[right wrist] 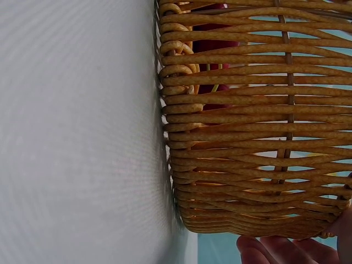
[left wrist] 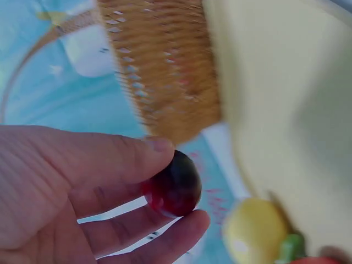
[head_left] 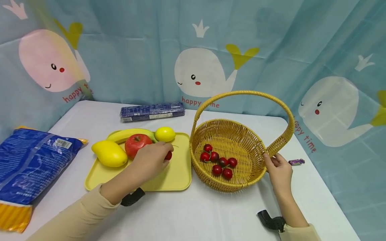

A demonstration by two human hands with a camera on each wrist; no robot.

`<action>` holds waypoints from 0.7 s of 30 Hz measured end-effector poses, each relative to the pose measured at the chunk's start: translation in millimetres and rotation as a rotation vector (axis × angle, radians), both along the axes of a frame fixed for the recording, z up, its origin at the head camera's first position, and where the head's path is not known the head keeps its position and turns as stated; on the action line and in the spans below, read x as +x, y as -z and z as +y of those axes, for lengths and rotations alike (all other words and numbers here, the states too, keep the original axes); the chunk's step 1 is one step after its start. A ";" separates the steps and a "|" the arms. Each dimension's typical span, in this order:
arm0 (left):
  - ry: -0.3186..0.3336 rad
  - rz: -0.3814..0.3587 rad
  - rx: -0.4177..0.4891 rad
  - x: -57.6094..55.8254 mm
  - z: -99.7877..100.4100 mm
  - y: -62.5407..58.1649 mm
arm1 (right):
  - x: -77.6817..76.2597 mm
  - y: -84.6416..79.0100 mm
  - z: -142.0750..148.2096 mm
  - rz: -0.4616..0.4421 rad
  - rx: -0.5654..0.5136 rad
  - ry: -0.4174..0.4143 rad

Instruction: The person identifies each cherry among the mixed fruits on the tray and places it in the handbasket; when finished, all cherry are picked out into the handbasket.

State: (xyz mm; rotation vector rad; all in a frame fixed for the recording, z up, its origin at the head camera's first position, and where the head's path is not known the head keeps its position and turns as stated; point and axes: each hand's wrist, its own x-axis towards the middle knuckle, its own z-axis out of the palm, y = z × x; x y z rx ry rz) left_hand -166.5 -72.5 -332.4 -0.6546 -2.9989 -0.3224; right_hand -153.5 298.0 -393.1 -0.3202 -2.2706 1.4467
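Between the thumb and fingers of my left hand is a dark red cherry, held above the yellow tray. On that tray lie a red apple, a banana, a yellow lemon and a yellow mango. To the right stands a woven basket with a tall arched handle. Several cherries lie on its floor. My right hand grips the basket's right rim near the handle's foot; in the right wrist view its fingers show at the basket's edge, partly out of frame.
A blue packet lies behind the tray. At the far left is a large blue and orange bag. A small purple-wrapped candy lies right of the basket. A whale-printed curtain hangs behind the white table.
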 end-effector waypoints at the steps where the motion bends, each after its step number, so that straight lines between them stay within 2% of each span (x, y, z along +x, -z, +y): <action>1: 0.013 0.010 0.002 3.2 2.4 -4.8 | 0.1 -0.2 0.1 0.004 -0.001 -0.001; 6: 0.102 0.047 0.034 18.2 19.6 -30.6 | -0.6 0.7 2.0 0.010 -0.006 -0.002; 9: 0.170 0.032 0.060 19.6 33.3 -40.7 | -1.4 1.6 2.6 0.017 -0.011 -0.002; 10: 0.195 0.007 0.073 18.5 38.1 -42.5 | -1.7 1.9 2.6 0.020 -0.013 -0.003; 13: 0.276 -0.091 0.104 10.9 52.4 -45.0 | -2.5 2.4 2.3 0.026 -0.020 -0.001; 16: 0.345 -0.155 0.116 -0.9 66.4 -44.1 | -3.3 2.8 1.9 0.029 -0.022 -0.001; 21: 0.385 -0.144 0.062 -23.9 89.5 -38.5 | -3.0 3.1 1.5 0.034 -0.014 -0.005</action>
